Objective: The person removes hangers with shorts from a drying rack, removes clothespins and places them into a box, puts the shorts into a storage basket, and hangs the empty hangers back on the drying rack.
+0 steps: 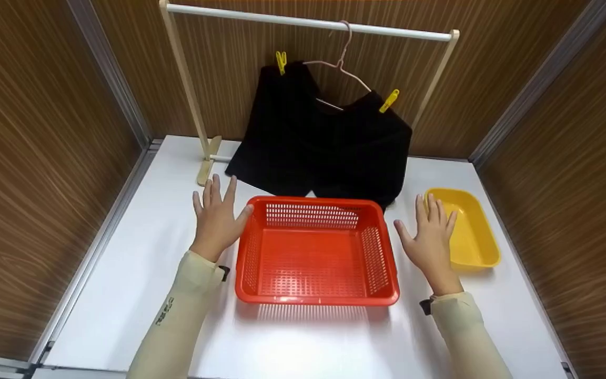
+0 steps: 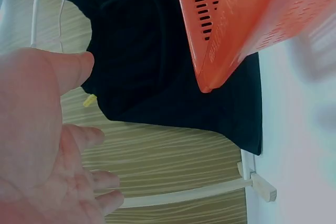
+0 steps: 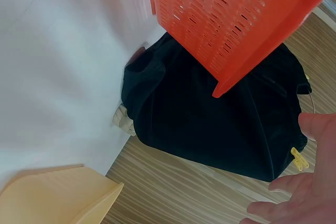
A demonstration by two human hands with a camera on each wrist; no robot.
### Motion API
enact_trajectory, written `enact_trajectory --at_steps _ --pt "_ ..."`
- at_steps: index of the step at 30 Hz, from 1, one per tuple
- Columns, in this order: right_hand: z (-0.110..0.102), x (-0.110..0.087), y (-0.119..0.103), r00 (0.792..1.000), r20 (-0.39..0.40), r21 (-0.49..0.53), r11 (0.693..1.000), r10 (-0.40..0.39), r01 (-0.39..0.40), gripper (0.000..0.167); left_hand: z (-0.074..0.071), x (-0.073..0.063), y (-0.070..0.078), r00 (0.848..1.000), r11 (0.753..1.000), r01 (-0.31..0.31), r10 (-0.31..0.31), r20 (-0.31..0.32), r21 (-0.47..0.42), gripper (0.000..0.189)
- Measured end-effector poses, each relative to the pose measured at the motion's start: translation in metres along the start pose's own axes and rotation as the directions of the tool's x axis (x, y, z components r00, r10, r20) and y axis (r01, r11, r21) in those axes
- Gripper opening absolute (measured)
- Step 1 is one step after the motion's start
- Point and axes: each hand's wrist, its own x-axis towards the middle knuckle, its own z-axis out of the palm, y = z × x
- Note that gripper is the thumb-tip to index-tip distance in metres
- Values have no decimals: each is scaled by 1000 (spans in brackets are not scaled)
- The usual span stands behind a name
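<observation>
Brown wood-grain walls (image 1: 45,158) rise along the left, right and back edges of the white table (image 1: 140,252). Metal strips (image 1: 112,73) climb from its back corners; glare (image 1: 292,352) whitens its front edge.
</observation>
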Motion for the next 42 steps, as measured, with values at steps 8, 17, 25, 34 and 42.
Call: enact_trajectory --at_steps 8,17,25,34,42 --pt "-1 -5 -1 1000 -13 0 1000 -8 8 80 2 -2 8 999 999 -44 45 14 -21 83" --pt "-2 -7 0 999 -39 19 999 -28 29 80 2 2 19 993 994 -101 98 -61 -40 79" --pt "10 -15 0 996 -70 48 997 -59 62 81 4 -8 24 994 995 -88 85 -66 -42 80" --pt "12 -19 -6 991 -111 70 995 -70 78 81 4 -14 21 997 997 -66 65 -43 -39 81" --pt "11 -19 -10 989 -124 73 993 -82 91 80 4 -21 19 998 995 -58 56 -32 -76 81"
